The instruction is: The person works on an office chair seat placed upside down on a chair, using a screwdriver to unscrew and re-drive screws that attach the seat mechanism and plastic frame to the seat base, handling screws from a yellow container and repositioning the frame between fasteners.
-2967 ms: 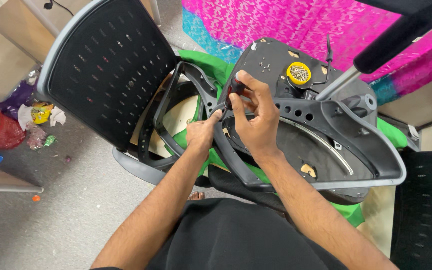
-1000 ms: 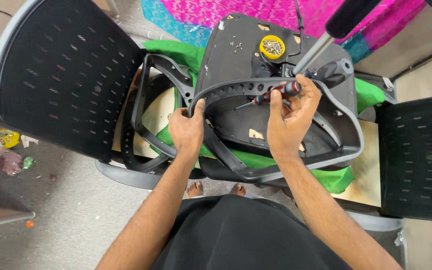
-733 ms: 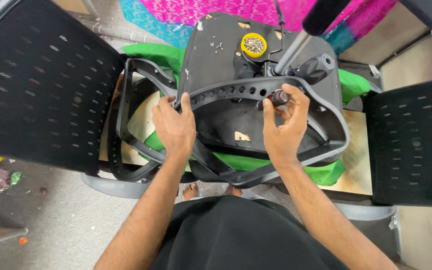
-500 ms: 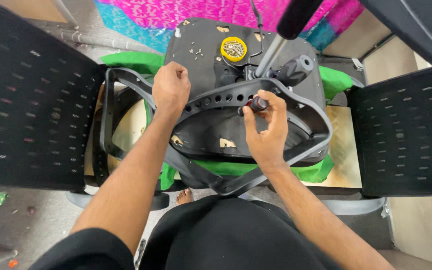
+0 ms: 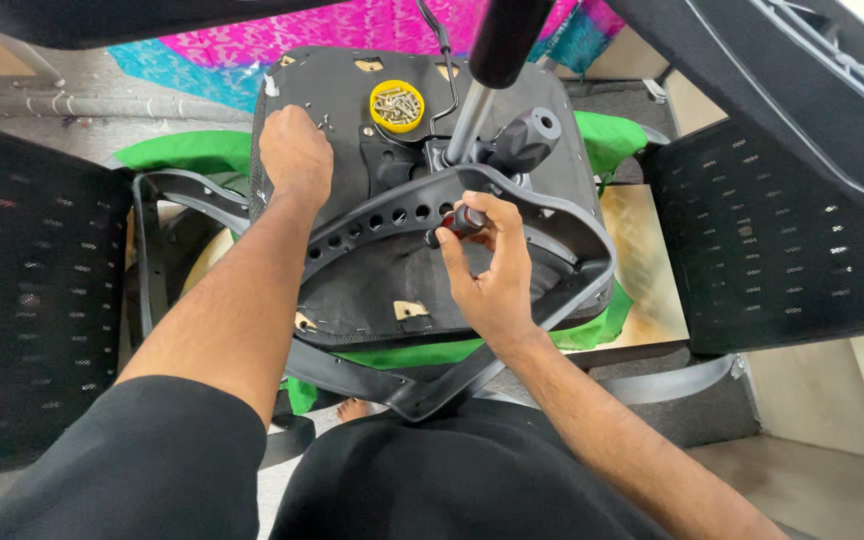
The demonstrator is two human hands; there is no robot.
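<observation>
Packages: one small round yellow container [image 5: 398, 106], open at the top and filled with loose metal screws.
Position: it sits on the upturned black underside of the chair seat [image 5: 352, 80], toward the far edge.
Labels: none visible.
Signs: none visible.
Screens: none visible.

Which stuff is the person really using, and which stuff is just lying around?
In use:
left hand at the loose screws
right hand holding the screwdriver
seat base
grey frame
yellow screw cup

Lying about:
mesh backs
green cloth
pink cloth
</observation>
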